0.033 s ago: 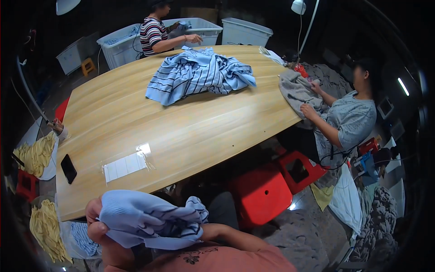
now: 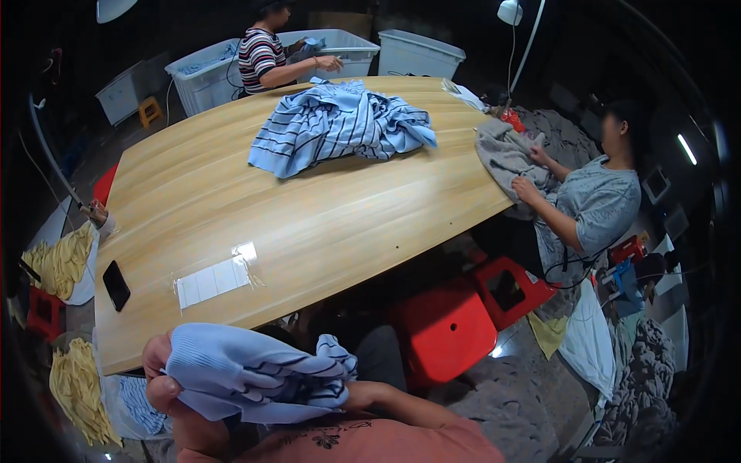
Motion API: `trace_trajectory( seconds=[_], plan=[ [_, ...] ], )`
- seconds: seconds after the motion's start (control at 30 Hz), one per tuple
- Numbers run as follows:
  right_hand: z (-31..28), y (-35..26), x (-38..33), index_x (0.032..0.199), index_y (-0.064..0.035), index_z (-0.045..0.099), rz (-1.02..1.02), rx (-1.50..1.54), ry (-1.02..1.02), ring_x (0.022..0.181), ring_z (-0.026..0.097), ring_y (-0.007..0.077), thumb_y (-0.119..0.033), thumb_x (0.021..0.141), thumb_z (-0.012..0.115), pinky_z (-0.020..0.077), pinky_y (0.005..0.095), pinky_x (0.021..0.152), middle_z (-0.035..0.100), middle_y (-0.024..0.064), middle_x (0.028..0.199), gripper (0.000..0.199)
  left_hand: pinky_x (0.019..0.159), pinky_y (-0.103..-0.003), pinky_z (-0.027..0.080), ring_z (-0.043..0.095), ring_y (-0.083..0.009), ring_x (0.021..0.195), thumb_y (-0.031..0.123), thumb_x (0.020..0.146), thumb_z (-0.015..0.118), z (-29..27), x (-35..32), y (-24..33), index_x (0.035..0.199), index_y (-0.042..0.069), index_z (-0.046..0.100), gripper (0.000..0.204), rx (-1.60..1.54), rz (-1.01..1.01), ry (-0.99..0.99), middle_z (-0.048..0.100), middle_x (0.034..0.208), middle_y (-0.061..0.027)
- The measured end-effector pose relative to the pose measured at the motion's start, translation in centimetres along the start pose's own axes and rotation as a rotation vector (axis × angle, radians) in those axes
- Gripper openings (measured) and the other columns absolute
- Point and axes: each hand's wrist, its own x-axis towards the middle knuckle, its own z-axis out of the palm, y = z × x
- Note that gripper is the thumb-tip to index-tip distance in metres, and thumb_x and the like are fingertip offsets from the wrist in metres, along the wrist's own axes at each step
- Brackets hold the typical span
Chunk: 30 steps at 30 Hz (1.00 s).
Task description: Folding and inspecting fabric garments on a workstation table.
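At the lower left of the frame, the left hand [image 2: 158,366] pinches the ribbed edge of a light blue garment with dark stripes [image 2: 231,369], its thumb pressed toward the curled fingers with the knit between them. The garment hangs bunched at the bottom centre-left, in front of the person's salmon-coloured top [image 2: 370,444]. The right forearm [image 2: 401,399] comes in from the lower centre and runs into the folds at the garment's right end; the cloth hides most of the right hand, so how far its fingers are open and what they grip cannot be told. Just above, on the wood-grain table [image 2: 332,224], lie a black phone [image 2: 116,286] at the left and a white paper strip [image 2: 214,287] under clear film. A 2nd blue striped garment [image 2: 340,130] lies heaped at the upper centre. There are 2 co-workers: a person in a striped top [image 2: 261,58] beside white bins at the top, and a person at the right [image 2: 602,197] with both hands on grey cloth [image 2: 502,158]. A red stool [image 2: 444,336] stands at the lower centre-right.
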Motion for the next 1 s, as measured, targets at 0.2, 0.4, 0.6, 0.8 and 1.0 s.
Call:
trace_trajectory(
  seconds=[0.2, 0.4, 0.6, 0.8, 1.0],
  plan=[
    [-1.4, -9.7, -5.3, 0.09, -0.0036, 0.058, 0.026, -0.88, 0.36, 0.098, 0.047, 0.031, -0.045, 0.076, 0.055, 0.0289, 0.0425, 0.089, 0.053, 0.0178, 0.097, 0.044, 0.068, -0.033, 0.043, 0.05, -0.016, 0.074, 0.024, 0.078, 0.052, -1.8, 0.2, 2.5, 0.076, 0.007, 0.039, 0.022, -0.002, 0.0, 0.1, 0.05, 0.08, -0.0067],
    [0.4, -5.0, -4.9, 0.067, -0.0057, 0.054, 0.025, -1.063, 0.635, 0.071, 0.051, 0.0261, -0.015, 0.054, 0.061, 0.0358, 0.0429, 0.079, 0.048, 0.0089, 0.065, 0.017, 0.075, -0.034, 0.041, 0.048, -0.0188, 0.081, 0.018, 0.078, 0.049, -7.3, -0.1, 0.5, 0.086, 0.004, 0.04, 0.018, 0.031, -0.177, 0.139, 0.046, 0.081, -0.0089],
    [-6.6, -5.9, -6.7, 0.095, 0.0031, 0.05, -0.159, -1.501, 1.458, 0.089, 0.052, 0.0358, -0.011, 0.072, 0.051, 0.0388, 0.0493, 0.082, 0.053, 0.0216, 0.099, 0.027, 0.063, -0.03, 0.038, 0.045, -0.0181, 0.067, 0.016, 0.076, 0.047, -3.0, -2.3, 0.7, 0.082, 0.003, 0.042, 0.015, 0.28, -0.116, 0.387, 0.041, 0.073, -0.0078],
    [-7.8, -3.5, -4.1, 0.084, 0.001, 0.055, -0.243, 0.162, 1.51, 0.071, 0.057, 0.0258, -0.009, 0.08, 0.055, 0.0459, 0.0335, 0.065, 0.06, 0.0126, 0.079, 0.011, 0.053, -0.026, 0.034, 0.041, -0.0123, 0.06, 0.007, 0.067, 0.056, -3.7, -3.5, 0.3, 0.063, 0.008, 0.035, 0.021, -0.313, -0.142, 0.146, 0.036, 0.063, -0.003],
    [-3.7, -16.2, -4.9, 0.08, -0.0035, 0.057, -0.699, -0.028, -0.096, 0.063, 0.056, 0.0297, -0.019, 0.078, 0.053, 0.0438, 0.0376, 0.056, 0.058, 0.0131, 0.069, 0.016, 0.071, -0.026, 0.042, 0.051, -0.0142, 0.075, 0.008, 0.076, 0.051, -6.7, -1.8, 1.4, 0.081, 0.0, 0.048, 0.011, 0.758, -0.149, 0.569, 0.055, 0.086, -0.011]
  ],
)
